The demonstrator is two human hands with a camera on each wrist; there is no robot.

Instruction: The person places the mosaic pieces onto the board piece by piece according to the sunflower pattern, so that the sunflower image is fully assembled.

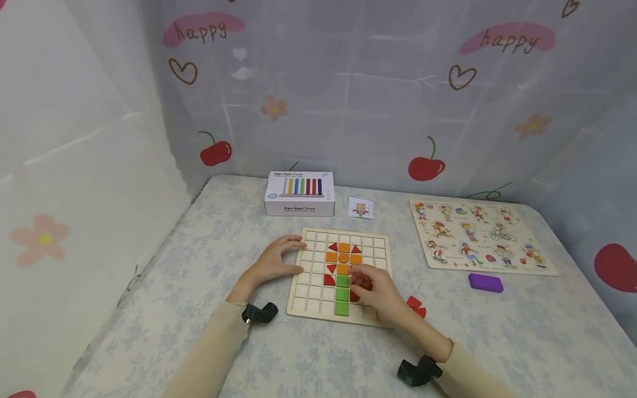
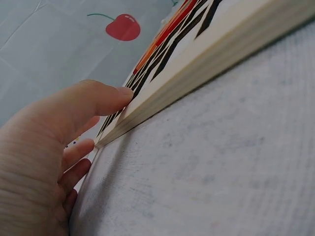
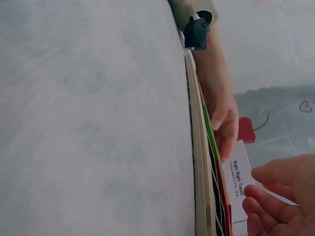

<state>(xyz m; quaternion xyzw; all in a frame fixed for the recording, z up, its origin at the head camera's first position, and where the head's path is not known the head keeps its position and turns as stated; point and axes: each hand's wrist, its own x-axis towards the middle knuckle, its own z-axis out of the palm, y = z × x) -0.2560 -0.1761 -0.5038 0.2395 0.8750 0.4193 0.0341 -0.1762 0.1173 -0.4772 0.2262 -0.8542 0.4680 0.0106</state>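
A square wooden grid board (image 1: pixel 311 311) lies on the table with coloured tiles in its cells. Orange squares (image 1: pixel 344 247) with an orange disc (image 1: pixel 343 258) form a cross, flanked by red triangles (image 1: pixel 333 247). Green squares (image 1: pixel 342 308) run in a column below. My left hand (image 1: pixel 271 261) rests at the board's left edge, thumb and fingers spread; the left wrist view shows its thumb on the rim. My right hand (image 1: pixel 379 293) hovers over the lower right cells, fingers bent loosely, with red pieces (image 1: pixel 354 297) partly hidden beneath. Nothing shows between its fingertips in the right wrist view.
Loose red pieces (image 1: pixel 414 302) lie right of the board. A white box (image 1: pixel 299 208) and a small pattern card (image 1: pixel 360 208) are behind it. Farther right are a picture puzzle board (image 1: pixel 478 235) and a purple block (image 1: pixel 485 282). Printed curtains surround the table.
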